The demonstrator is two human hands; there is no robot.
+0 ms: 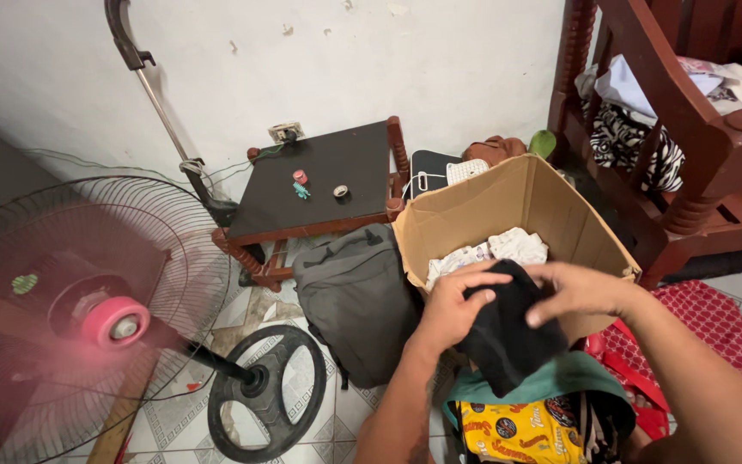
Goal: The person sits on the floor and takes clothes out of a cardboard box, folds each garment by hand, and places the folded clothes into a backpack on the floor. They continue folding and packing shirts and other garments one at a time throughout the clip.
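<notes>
Two bare hands grip one black garment (508,331) over a pile of clothes on a tiled floor. The left hand (455,302) closes on the cloth's left edge, fingers curled over its top; the right hand (579,290) pinches the upper right edge, so the garment hangs between them and droops below the wrists. Directly beneath lies a green cloth (560,382) and a yellow printed garment (521,432), with a red patterned cloth (714,331) under the right forearm. Just behind the hands stands one open cardboard box (474,215), holding white printed clothes (495,252) at its bottom; how many pieces cannot be told. A grey backpack (358,301) leans against the box's left side. To the left, one standing fan (88,318) spins, its pink hub blurred, on a round black base. Farther back, a small dark wooden table (324,180) carries three small items, near a white wall. A wooden bench (689,129) at far right holds heaped laundry.
</notes>
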